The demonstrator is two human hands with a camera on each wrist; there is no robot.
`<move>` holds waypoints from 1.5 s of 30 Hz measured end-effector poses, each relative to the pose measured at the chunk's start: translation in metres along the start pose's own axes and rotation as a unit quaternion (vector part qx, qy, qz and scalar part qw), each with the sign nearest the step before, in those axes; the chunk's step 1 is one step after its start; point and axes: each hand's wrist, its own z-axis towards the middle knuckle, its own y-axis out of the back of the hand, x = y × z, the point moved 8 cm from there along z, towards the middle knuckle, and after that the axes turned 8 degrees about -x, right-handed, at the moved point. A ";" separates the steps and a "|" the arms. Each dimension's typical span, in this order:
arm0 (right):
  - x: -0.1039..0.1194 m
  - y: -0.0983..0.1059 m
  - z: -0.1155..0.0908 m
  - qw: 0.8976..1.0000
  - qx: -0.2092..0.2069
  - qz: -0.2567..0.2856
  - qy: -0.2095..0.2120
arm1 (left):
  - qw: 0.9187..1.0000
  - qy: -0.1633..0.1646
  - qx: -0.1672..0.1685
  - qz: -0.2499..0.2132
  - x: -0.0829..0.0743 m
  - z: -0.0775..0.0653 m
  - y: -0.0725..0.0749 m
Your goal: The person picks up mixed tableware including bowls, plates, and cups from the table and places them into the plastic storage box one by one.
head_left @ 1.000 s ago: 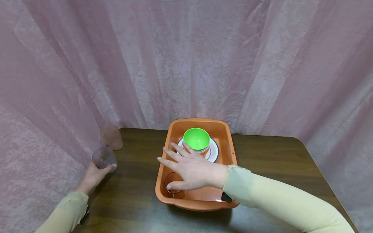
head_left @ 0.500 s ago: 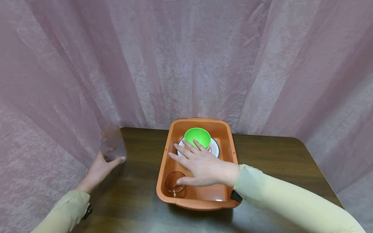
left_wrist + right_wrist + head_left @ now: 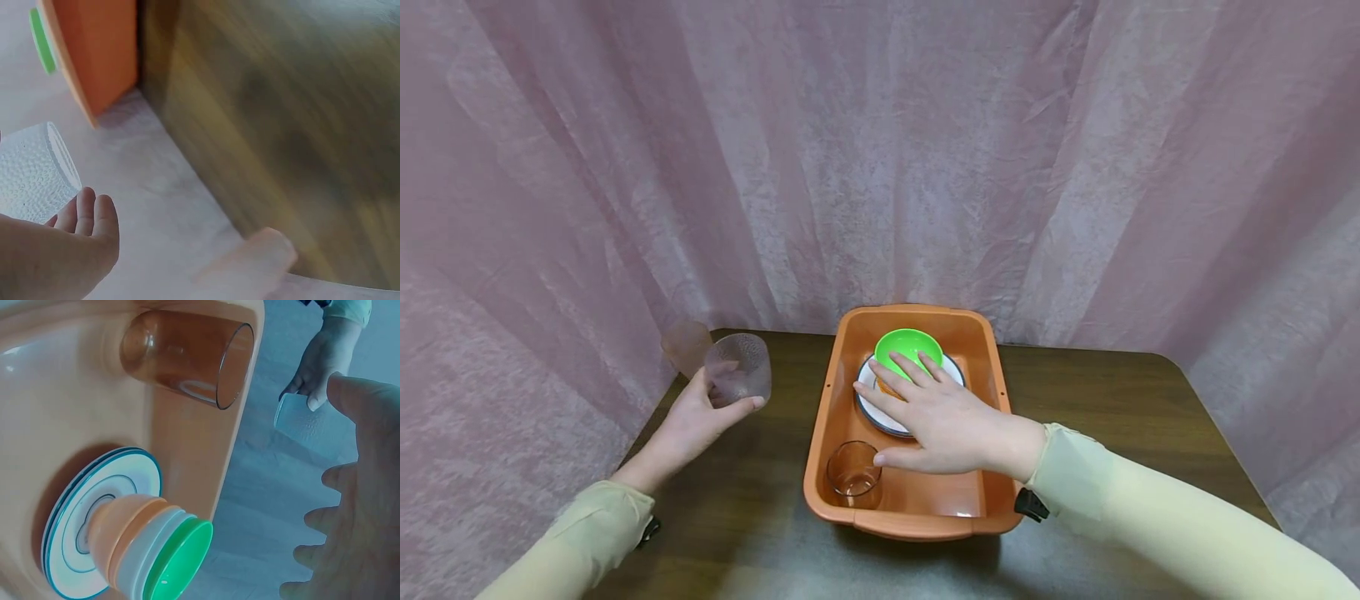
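My left hand [image 3: 688,429] grips a clear tumbler with a pebbled surface [image 3: 747,358], held over the left part of the table. In the left wrist view its bumpy wall [image 3: 31,178] shows above the curled fingers. My right hand [image 3: 943,427] hovers palm down over the orange tub [image 3: 817,433], fingers spread and nothing held. Below it a stack of bowls, the green bowl [image 3: 904,348] on top, stands on white plates [image 3: 880,414] with blue rims. A see-through glass [image 3: 853,471] stands upright in the tub's near left corner, seen sideways in the right wrist view.
Behind the left hand, an amber-tinted tumbler [image 3: 683,346] stands at the far left corner of the wooden table [image 3: 1112,400]. Pink curtains [image 3: 880,167] hang close along the table's back and left sides.
My left hand has lifted the clear tumbler and carried it right, toward the tub. The right hand has drifted right, uncovering more of the glass in the tub.
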 end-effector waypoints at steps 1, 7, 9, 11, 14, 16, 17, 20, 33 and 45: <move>-0.001 0.002 -0.002 1.000 -0.005 0.003 -0.001 | 1.000 -0.004 0.003 0.005 -0.005 -0.001 -0.003; -0.007 0.009 -0.015 1.000 -0.020 0.017 -0.013 | 0.999 -0.040 0.021 -0.007 -0.031 -0.004 -0.028; -0.010 0.010 -0.021 0.999 -0.021 0.020 -0.018 | 0.998 -0.053 0.028 -0.012 -0.041 -0.006 -0.038; -0.014 0.012 -0.028 0.999 -0.023 0.019 -0.025 | 0.997 -0.067 0.036 -0.012 -0.052 -0.007 -0.048; -0.021 0.014 -0.039 0.999 -0.030 0.013 -0.034 | 0.995 -0.086 0.054 -0.018 -0.068 -0.007 -0.063; -0.027 0.014 -0.045 0.999 -0.035 0.008 -0.041 | 0.993 -0.096 0.067 -0.021 -0.078 -0.007 -0.073; -0.029 0.015 -0.049 0.998 -0.039 0.005 -0.044 | 0.992 -0.099 0.073 -0.023 -0.083 -0.007 -0.078; -0.037 0.017 -0.059 0.997 -0.047 0.001 -0.054 | 0.991 -0.102 0.088 -0.027 -0.092 -0.007 -0.090; -0.063 0.030 -0.106 0.991 -0.063 0.000 -0.118 | 0.977 -0.130 0.157 -0.056 -0.140 -0.012 -0.145; -0.079 0.033 -0.119 0.968 -0.114 0.129 -0.180 | 0.964 -0.133 0.212 -0.087 -0.166 -0.023 -0.181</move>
